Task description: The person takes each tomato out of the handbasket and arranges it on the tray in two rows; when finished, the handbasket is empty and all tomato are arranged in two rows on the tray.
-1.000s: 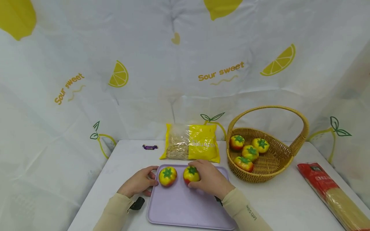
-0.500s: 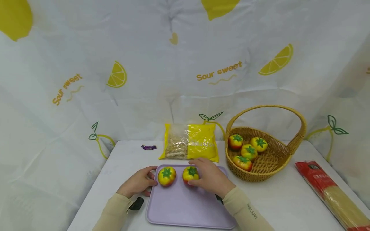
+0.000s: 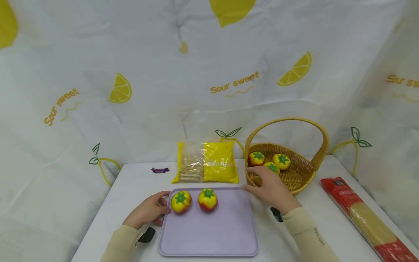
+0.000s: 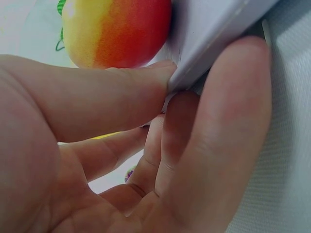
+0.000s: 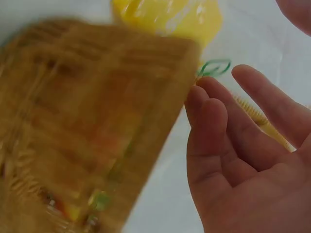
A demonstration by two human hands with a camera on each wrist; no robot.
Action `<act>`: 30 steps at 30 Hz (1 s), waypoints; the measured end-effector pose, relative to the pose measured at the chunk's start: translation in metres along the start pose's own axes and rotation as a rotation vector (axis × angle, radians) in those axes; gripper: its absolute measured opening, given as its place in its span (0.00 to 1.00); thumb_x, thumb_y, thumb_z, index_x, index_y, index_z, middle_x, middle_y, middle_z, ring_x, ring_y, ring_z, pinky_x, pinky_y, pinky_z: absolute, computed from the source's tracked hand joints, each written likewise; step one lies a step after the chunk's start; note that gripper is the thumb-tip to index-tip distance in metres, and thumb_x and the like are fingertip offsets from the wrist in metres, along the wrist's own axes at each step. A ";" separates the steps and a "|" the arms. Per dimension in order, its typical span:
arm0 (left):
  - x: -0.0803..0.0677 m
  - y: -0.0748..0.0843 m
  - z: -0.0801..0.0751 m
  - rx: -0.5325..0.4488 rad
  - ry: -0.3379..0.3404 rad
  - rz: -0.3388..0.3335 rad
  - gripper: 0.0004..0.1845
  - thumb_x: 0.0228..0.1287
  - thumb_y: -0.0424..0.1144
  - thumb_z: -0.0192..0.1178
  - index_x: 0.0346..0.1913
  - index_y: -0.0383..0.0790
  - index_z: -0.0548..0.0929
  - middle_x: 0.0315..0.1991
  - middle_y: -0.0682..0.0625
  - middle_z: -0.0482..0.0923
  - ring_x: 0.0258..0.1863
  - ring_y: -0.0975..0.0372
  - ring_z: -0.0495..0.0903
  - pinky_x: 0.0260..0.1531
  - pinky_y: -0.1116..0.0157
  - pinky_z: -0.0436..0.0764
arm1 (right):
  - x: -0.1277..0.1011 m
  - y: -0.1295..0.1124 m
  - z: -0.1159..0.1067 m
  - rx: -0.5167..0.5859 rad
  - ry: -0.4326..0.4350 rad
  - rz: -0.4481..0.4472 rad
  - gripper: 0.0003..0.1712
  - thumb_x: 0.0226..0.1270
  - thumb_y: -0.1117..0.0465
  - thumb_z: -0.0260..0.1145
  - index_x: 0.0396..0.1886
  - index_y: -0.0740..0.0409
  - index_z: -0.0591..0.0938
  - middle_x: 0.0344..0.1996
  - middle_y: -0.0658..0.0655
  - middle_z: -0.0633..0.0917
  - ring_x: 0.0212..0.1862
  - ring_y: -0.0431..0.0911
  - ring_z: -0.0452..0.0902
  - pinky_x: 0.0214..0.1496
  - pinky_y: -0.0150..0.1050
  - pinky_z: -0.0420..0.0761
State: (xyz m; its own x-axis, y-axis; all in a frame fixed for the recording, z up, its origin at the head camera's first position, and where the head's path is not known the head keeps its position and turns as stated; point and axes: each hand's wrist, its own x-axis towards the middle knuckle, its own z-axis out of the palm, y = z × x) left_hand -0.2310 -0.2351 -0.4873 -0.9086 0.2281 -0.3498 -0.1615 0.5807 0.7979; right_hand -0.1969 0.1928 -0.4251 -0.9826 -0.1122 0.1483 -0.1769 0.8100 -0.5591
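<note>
White, wrinkled fabric backdrop, hung behind and along both sides of a flat white table. Printed on cloth: large solid-yellow lemons, yellow lemon-slice wedges, slanting orange "Sour sweet" lettering. Light soft; cloth greyer at right.

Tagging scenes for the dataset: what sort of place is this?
Probably a staged tabletop set rather than a working kitchen: a lemon-print sheet hangs behind a white table, and a lilac tray lies on the table.

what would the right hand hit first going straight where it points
Probably the yellow packet, though the right hand overlaps the basket in the head view; depth unclear, so the rim might come first.
</note>
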 end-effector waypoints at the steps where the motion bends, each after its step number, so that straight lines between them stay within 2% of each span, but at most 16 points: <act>1: 0.000 0.000 0.000 0.006 0.003 -0.004 0.36 0.68 0.30 0.71 0.78 0.42 0.73 0.47 0.43 0.77 0.32 0.56 0.80 0.27 0.57 0.92 | -0.001 0.007 -0.004 -0.003 0.008 0.016 0.37 0.69 0.44 0.79 0.72 0.55 0.81 0.69 0.62 0.83 0.71 0.63 0.78 0.73 0.67 0.79; 5: 0.000 -0.002 0.000 0.024 0.014 -0.017 0.36 0.68 0.30 0.72 0.78 0.43 0.74 0.47 0.44 0.77 0.31 0.55 0.80 0.26 0.57 0.92 | -0.005 0.030 -0.015 -0.001 0.032 0.060 0.39 0.70 0.42 0.78 0.73 0.57 0.80 0.68 0.64 0.83 0.70 0.65 0.78 0.71 0.68 0.80; 10: 0.000 -0.003 0.000 0.019 0.005 -0.009 0.37 0.68 0.31 0.72 0.78 0.41 0.73 0.49 0.42 0.78 0.31 0.55 0.81 0.27 0.56 0.92 | -0.007 0.046 -0.020 -0.014 0.035 0.118 0.42 0.68 0.37 0.77 0.72 0.59 0.81 0.64 0.65 0.85 0.63 0.62 0.82 0.66 0.66 0.84; 13: 0.000 -0.001 0.000 0.012 -0.007 0.000 0.37 0.68 0.30 0.72 0.78 0.40 0.72 0.49 0.41 0.77 0.32 0.55 0.82 0.28 0.56 0.93 | -0.007 0.048 -0.022 -0.017 0.021 0.145 0.43 0.68 0.37 0.77 0.71 0.60 0.81 0.61 0.65 0.87 0.59 0.61 0.83 0.63 0.64 0.86; 19: 0.001 -0.001 -0.001 -0.004 -0.006 -0.001 0.37 0.69 0.30 0.71 0.78 0.40 0.72 0.49 0.41 0.78 0.36 0.55 0.83 0.29 0.56 0.93 | -0.006 0.046 -0.025 -0.010 0.000 0.154 0.42 0.68 0.39 0.78 0.71 0.62 0.81 0.58 0.65 0.88 0.59 0.61 0.85 0.61 0.63 0.86; 30: 0.001 -0.002 -0.002 -0.010 -0.010 -0.002 0.37 0.68 0.30 0.72 0.78 0.40 0.72 0.50 0.41 0.78 0.37 0.55 0.83 0.29 0.55 0.93 | -0.002 0.047 -0.021 -0.006 -0.011 0.176 0.38 0.66 0.44 0.80 0.68 0.62 0.83 0.57 0.65 0.89 0.58 0.61 0.85 0.61 0.62 0.86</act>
State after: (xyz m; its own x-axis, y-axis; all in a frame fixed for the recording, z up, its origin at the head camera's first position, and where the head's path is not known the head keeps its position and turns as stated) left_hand -0.2325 -0.2376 -0.4878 -0.9042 0.2350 -0.3567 -0.1675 0.5731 0.8022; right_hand -0.2024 0.2430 -0.4347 -0.9989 0.0248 0.0397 -0.0022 0.8213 -0.5705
